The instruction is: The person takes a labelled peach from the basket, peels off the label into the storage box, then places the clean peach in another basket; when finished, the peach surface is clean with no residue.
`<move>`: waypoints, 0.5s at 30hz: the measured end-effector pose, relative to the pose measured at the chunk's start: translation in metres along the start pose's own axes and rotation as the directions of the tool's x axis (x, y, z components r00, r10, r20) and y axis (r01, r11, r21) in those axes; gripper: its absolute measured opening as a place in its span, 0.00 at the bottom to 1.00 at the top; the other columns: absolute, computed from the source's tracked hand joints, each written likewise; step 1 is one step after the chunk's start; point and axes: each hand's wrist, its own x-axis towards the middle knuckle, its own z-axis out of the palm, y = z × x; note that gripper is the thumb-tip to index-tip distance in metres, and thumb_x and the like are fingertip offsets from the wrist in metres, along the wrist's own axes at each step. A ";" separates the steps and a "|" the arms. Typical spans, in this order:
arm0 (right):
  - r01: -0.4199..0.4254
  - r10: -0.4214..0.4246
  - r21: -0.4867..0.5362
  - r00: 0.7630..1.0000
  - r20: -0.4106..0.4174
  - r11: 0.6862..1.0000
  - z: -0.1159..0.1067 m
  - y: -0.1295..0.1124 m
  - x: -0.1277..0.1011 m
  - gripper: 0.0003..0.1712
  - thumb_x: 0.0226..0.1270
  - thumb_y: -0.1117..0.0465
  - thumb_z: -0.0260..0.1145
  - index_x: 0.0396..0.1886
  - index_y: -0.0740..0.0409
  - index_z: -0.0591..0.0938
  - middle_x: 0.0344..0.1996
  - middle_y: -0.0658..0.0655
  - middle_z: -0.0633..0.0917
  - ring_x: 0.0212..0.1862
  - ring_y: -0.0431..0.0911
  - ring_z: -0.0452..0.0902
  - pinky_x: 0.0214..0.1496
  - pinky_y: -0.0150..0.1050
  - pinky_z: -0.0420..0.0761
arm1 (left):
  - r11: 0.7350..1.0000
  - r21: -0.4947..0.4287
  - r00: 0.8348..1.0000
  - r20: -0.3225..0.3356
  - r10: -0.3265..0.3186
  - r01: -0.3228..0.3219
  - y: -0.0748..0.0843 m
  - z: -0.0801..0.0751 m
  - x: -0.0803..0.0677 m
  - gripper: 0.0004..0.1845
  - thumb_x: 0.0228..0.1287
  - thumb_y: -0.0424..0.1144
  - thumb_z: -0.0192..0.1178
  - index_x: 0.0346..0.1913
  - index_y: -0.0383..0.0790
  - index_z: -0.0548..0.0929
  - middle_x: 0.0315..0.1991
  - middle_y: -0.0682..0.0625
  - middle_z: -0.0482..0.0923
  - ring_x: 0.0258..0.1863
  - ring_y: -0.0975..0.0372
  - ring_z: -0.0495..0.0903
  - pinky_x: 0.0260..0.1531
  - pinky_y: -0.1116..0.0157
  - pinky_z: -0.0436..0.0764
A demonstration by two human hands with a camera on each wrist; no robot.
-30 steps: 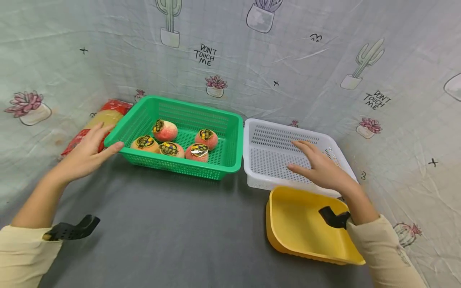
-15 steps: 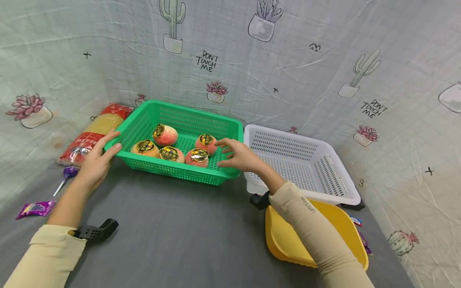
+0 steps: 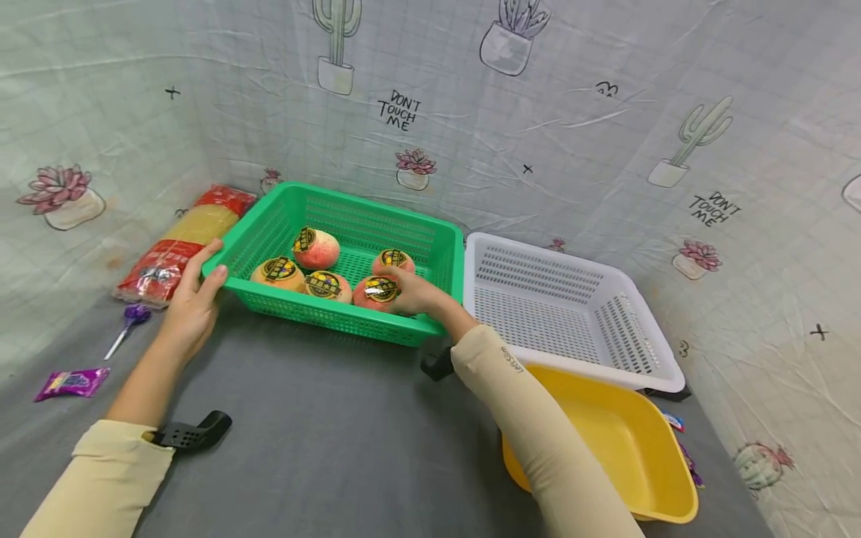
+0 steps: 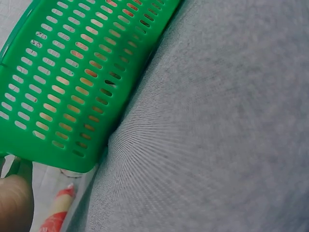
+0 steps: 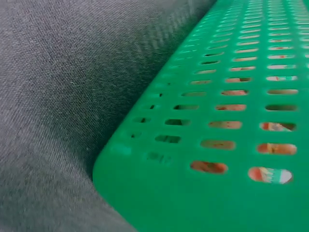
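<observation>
Several peaches with black-and-gold labels, among them one at the back left (image 3: 317, 249), lie in a green plastic basket (image 3: 323, 310). My left hand (image 3: 191, 306) holds the basket's left end, thumb at the front corner and fingers along the rim. In the left wrist view, a thumb (image 4: 16, 203) shows beside the basket's corner. Reaching over the front right of the basket, my right hand (image 3: 418, 293) grips the front right peach (image 3: 374, 294), its fingers over the top and far side. The right wrist view shows only the basket's slotted wall (image 5: 231, 116), with the hand out of sight.
A white basket (image 3: 572, 359) stands right of the green one, with a yellow bin (image 3: 605, 426) in front. A red-and-yellow bag (image 3: 181, 243), a purple lollipop (image 3: 137, 314) and a purple wrapped sweet (image 3: 72, 383) lie at left. A patterned cloth hangs behind.
My right hand has moved left from over the white basket into the green one and taken hold of a peach. The left hand has come to the green basket's left rim.
</observation>
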 end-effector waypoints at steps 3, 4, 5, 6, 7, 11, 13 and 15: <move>-0.007 0.007 -0.012 1.000 -0.003 1.000 0.003 0.002 0.007 0.42 0.58 0.75 0.66 0.71 0.55 0.63 0.59 0.63 0.68 0.37 0.46 0.67 0.30 0.34 0.70 | 1.000 0.011 1.000 0.001 0.004 -0.004 -0.002 0.001 0.000 0.25 0.75 0.32 0.44 0.72 0.42 0.57 0.72 0.46 0.39 0.63 0.64 0.52 0.57 0.75 0.58; -0.005 0.005 -0.026 1.000 -0.006 1.000 0.004 0.003 0.009 0.42 0.57 0.76 0.65 0.71 0.56 0.63 0.58 0.63 0.69 0.39 0.47 0.67 0.31 0.33 0.70 | 1.000 0.013 1.000 0.003 0.007 -0.007 -0.002 0.001 0.000 0.25 0.75 0.32 0.43 0.72 0.42 0.57 0.72 0.46 0.39 0.63 0.64 0.52 0.57 0.75 0.58; -0.003 0.003 -0.041 1.000 -0.008 0.999 0.005 0.003 0.010 0.42 0.57 0.76 0.65 0.71 0.56 0.63 0.58 0.63 0.69 0.41 0.47 0.67 0.32 0.33 0.70 | 1.000 0.013 1.000 0.004 0.010 -0.010 -0.002 0.001 0.000 0.25 0.75 0.32 0.43 0.72 0.41 0.57 0.72 0.46 0.39 0.63 0.64 0.53 0.57 0.75 0.58; -0.005 0.005 -0.050 1.000 -0.008 0.999 0.006 0.003 0.011 0.42 0.57 0.77 0.65 0.71 0.56 0.63 0.58 0.63 0.69 0.42 0.48 0.67 0.32 0.34 0.70 | 1.000 0.011 1.000 0.006 0.012 -0.012 -0.003 0.001 0.000 0.25 0.75 0.32 0.43 0.72 0.41 0.56 0.72 0.46 0.39 0.63 0.64 0.53 0.57 0.75 0.58; -0.008 0.007 -0.065 1.000 -0.009 0.998 0.006 0.003 0.012 0.42 0.57 0.77 0.64 0.71 0.55 0.63 0.58 0.63 0.70 0.42 0.49 0.68 0.32 0.34 0.70 | 1.000 0.010 1.000 0.007 0.016 -0.017 -0.003 0.001 0.000 0.25 0.75 0.31 0.43 0.72 0.41 0.56 0.72 0.45 0.39 0.63 0.64 0.53 0.57 0.75 0.58; 0.002 -0.007 -0.158 0.999 -0.031 0.987 0.009 0.004 0.015 0.40 0.57 0.74 0.66 0.69 0.55 0.65 0.58 0.62 0.71 0.47 0.51 0.70 0.37 0.36 0.73 | 1.000 0.011 1.000 0.006 0.029 -0.029 -0.004 -0.001 0.000 0.25 0.75 0.31 0.43 0.71 0.40 0.57 0.72 0.44 0.39 0.63 0.64 0.54 0.57 0.75 0.59; 0.016 -0.024 -0.194 0.999 -0.041 0.981 0.009 0.004 0.016 0.38 0.57 0.72 0.68 0.68 0.55 0.66 0.58 0.61 0.72 0.51 0.52 0.70 0.43 0.38 0.74 | 0.999 0.015 0.999 0.005 0.033 -0.033 -0.004 -0.002 0.000 0.25 0.75 0.31 0.43 0.71 0.40 0.58 0.72 0.44 0.39 0.62 0.64 0.55 0.57 0.75 0.59; 0.026 -0.036 -0.210 0.998 -0.044 0.977 0.010 0.003 0.016 0.37 0.57 0.70 0.69 0.67 0.55 0.67 0.58 0.61 0.73 0.55 0.52 0.70 0.48 0.40 0.74 | 0.999 0.019 0.999 0.002 0.032 -0.032 -0.003 -0.003 0.001 0.25 0.75 0.31 0.43 0.71 0.40 0.58 0.72 0.44 0.40 0.62 0.64 0.55 0.56 0.75 0.59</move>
